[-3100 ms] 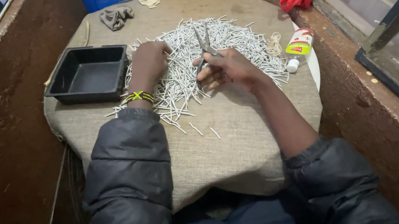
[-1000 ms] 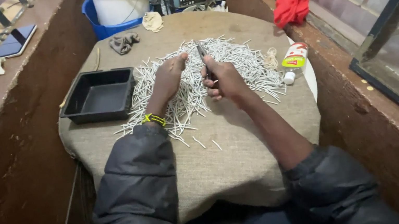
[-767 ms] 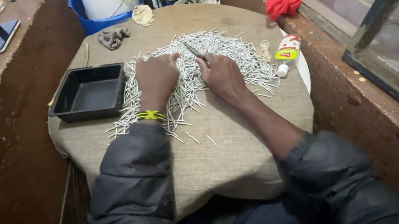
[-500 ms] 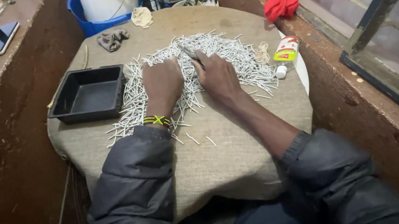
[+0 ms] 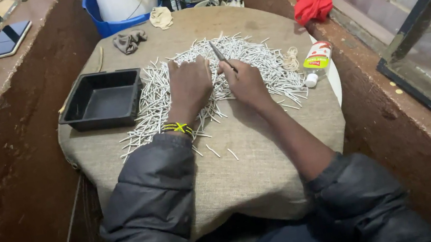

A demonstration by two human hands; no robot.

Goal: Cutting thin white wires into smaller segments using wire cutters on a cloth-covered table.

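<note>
Head view, the only one. Landmark: the round table draped in tan burlap cloth. Across the far half of its top lies a broad heap of thin white sticks, all short and loosely crossed. The left hand rests palm down on the near left part of that heap, fingers together and flat, pinning sticks but gripping none that I can see. The right hand sits just beside it on the heap, fingers curled tight round a slim grey metal tool whose tip points toward the table's far edge; I cannot tell if the tip touches a stick. At the table's left edge stands an empty black rectangular plastic tray, its right wall touching the heap's fringe. At the right edge lies a small white squeeze bottle with a red and yellow label, beside a small coil of pale twine. Risks, as judged: a few sticks already lie loose on the near cloth, so a sweep of the flat hand could push more toward the near edge and off; the pointed tool works close to the left fingers and a slip could nick them; the bottle lies at the rim and a nudge from the right forearm could tip it off.
</note>
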